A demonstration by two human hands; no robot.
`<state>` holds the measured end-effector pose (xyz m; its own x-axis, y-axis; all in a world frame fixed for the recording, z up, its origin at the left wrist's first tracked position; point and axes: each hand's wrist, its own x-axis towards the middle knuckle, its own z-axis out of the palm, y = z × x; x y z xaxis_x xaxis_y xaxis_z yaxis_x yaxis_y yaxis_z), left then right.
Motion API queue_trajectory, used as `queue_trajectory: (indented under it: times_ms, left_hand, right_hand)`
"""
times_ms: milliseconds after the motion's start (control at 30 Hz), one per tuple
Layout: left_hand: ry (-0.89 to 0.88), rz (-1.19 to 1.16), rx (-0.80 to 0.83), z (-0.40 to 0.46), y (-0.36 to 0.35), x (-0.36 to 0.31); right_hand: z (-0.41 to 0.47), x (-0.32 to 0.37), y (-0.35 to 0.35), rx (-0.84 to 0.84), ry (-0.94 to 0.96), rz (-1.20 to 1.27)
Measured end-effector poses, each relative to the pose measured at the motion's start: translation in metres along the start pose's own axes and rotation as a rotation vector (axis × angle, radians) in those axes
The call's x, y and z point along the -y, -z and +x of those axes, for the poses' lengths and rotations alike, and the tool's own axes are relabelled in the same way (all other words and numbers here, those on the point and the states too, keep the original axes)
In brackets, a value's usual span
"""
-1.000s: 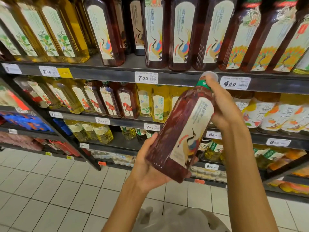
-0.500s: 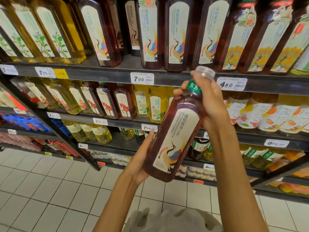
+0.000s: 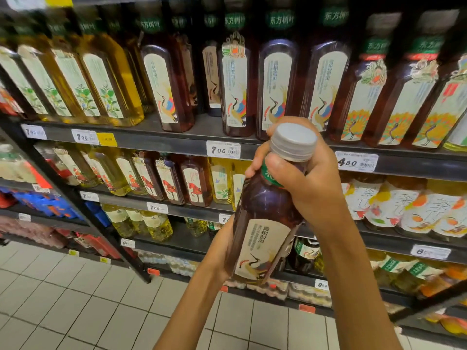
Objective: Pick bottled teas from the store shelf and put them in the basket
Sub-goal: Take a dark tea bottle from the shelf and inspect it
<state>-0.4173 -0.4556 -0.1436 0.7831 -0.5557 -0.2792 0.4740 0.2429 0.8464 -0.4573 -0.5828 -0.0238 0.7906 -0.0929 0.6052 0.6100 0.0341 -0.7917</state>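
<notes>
Item: one bottled tea, dark reddish-brown, held clear of the shelving and in front of it, upright with a slight lean. Grip: the neck, just under the grey ribbed cap, is wrapped by the curled fingers and thumb of the right hand; the lower body is cupped from the left side by the left hand, whose fingers are mostly hidden behind the bottle, so their exact curl is only partly shown. Label: cream panel with a crane motif, faced toward the camera. Handling, as judged: the bottle appears full and is therefore taken as fairly heavy for its size; the plastic wall is expected to be stiff enough to resist squeezing, though smooth and possibly slippery at the label. The narrow neck is judged the surest hold, with support under the base advisable during lowering. Surroundings: matching crane-labelled bottles are ranged on the upper shelf directly behind, yellow teas to their left, price tags along the shelf edges, a tiled floor below. Basket: not shown in this view; placement not yet done.
</notes>
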Motion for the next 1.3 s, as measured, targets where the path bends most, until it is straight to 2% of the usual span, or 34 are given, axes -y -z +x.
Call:
queue_trajectory:
  times_ms: [167,233,300,400,500,600,733,833,1100,1300]
  left_hand:
    - [-0.145,0.244,-0.052,-0.003,0.024,-0.027]
    - [-0.244,0.325,-0.084,-0.006,0.028,-0.040]
    - [-0.386,0.415,-0.087,-0.009,0.029,-0.048]
    - [-0.493,0.419,-0.172,-0.009,0.025,-0.060]
    - [-0.566,0.379,-0.279,0.006,0.021,-0.079]
    - [-0.613,0.367,-0.350,0.026,0.020,-0.102]
    - [-0.638,0.336,-0.379,0.050,0.022,-0.130]
    - [-0.677,0.345,-0.404,0.066,0.026,-0.145]
    - [-0.761,0.481,-0.389,0.097,0.034,-0.167]
    - [-0.719,0.644,-0.495,0.123,0.034,-0.163]
  right_hand:
    - [0.038,-0.016,-0.009,-0.329,-0.207,0.045]
    - [0.061,-0.021,-0.013,-0.396,-0.308,0.095]
    - [0.085,-0.024,-0.022,-0.360,-0.352,0.099]
    - [0.120,-0.025,-0.041,-0.283,-0.292,0.036]
    - [0.152,-0.024,-0.057,-0.207,-0.196,0.017]
    - [0.184,-0.030,-0.059,-0.173,-0.151,-0.106]
    - [0.216,-0.043,-0.059,-0.207,-0.179,-0.421]
    - [0.231,-0.044,-0.065,-0.236,-0.144,-0.516]
    - [0.245,-0.047,-0.063,-0.347,-0.100,-0.380]
    - [0.245,-0.052,-0.063,-0.265,-0.038,-0.497]
